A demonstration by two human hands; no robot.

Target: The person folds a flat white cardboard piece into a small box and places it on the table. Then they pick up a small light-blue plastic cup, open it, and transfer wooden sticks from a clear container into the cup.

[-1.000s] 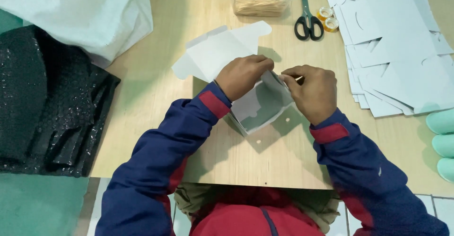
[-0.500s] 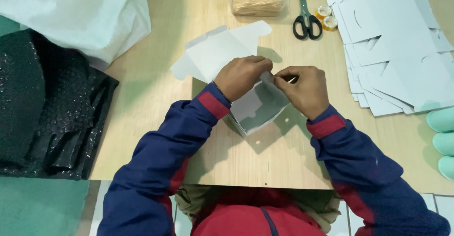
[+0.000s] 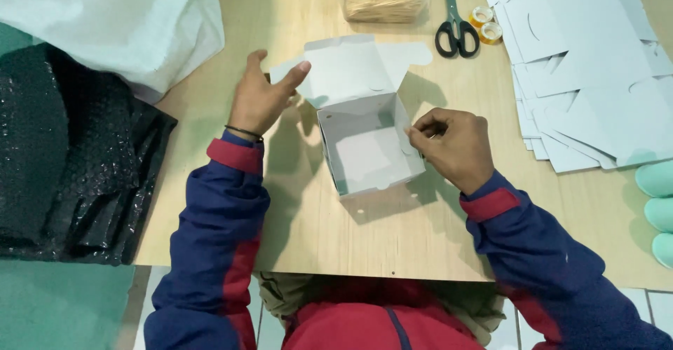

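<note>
White cardboard box [image 3: 368,150] stands open on the wooden table [image 3: 392,238], between both hands; its lid flaps [image 3: 347,66] are spread out behind it. Right hand [image 3: 454,147] pinches the box's right wall — fingers closed on the edge; left hand [image 3: 261,98] is open, fingers spread, touching the left flap. Scissors [image 3: 454,24], two tape rolls [image 3: 485,24] and a stack of flat cut-outs [image 3: 596,63] lie at the far right.
</note>
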